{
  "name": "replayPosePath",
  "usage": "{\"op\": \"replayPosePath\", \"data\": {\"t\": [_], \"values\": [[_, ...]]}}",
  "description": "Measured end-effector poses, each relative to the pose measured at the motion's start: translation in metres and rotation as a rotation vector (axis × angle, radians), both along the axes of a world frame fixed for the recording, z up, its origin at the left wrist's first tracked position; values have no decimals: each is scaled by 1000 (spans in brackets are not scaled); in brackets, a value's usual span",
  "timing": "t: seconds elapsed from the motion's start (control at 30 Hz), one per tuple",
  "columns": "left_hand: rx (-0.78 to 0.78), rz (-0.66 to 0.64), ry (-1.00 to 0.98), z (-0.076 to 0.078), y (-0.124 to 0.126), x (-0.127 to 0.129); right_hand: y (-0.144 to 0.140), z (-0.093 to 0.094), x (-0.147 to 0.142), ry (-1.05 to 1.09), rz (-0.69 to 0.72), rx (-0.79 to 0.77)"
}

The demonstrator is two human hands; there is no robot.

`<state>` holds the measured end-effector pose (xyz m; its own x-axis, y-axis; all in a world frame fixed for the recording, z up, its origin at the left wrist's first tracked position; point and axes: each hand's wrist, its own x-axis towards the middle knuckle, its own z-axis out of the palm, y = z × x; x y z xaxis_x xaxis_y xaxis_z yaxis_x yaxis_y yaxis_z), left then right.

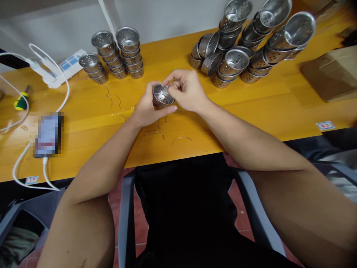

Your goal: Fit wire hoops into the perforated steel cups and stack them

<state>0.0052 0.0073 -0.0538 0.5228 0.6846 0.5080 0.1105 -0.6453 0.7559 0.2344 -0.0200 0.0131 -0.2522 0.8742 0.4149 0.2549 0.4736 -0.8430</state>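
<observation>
My left hand (147, 109) grips a small perforated metal cup (161, 96), tilted with its mouth toward me, above the yellow table (251, 111). My right hand (187, 90) pinches at the cup's rim with thumb and fingers; whether it holds a wire there I cannot tell. Several thin curved wire handles (181, 139) lie on the table just below and left of my hands.
Neat stacks of the same cups (122, 56) stand at the back left. A loose heap of cups (251, 41) fills the back right. A white power strip (60, 69) with cables, a screwdriver (21, 100) and a phone (48, 134) lie at left. A cardboard box (331, 74) sits at right.
</observation>
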Motion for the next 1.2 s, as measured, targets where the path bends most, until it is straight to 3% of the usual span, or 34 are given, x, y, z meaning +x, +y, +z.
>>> {"op": "replayPosePath", "data": {"t": [0.17, 0.27, 0.4, 0.5, 0.7, 0.93, 1.2], "values": [[-113, 64, -10, 3, -2, -1, -4, 6, 1, 46, 39, -22], [-232, 69, -74, 5, -2, -3, -7, 15, 10, 53, 194, -85], [-397, -25, -138, 6, -3, -5, -7, 24, 22, 74, 388, -154], [-353, -74, -134, 3, 2, -5, -5, 25, 22, 83, 392, -153], [-232, 6, -69, -7, 13, -7, -7, 23, 15, 65, 306, -154], [-136, 30, -32, -6, 14, -10, -6, 18, 15, 77, 323, -139], [-139, -5, -27, -13, 19, -12, -9, 19, 12, 47, 264, -120]]}}
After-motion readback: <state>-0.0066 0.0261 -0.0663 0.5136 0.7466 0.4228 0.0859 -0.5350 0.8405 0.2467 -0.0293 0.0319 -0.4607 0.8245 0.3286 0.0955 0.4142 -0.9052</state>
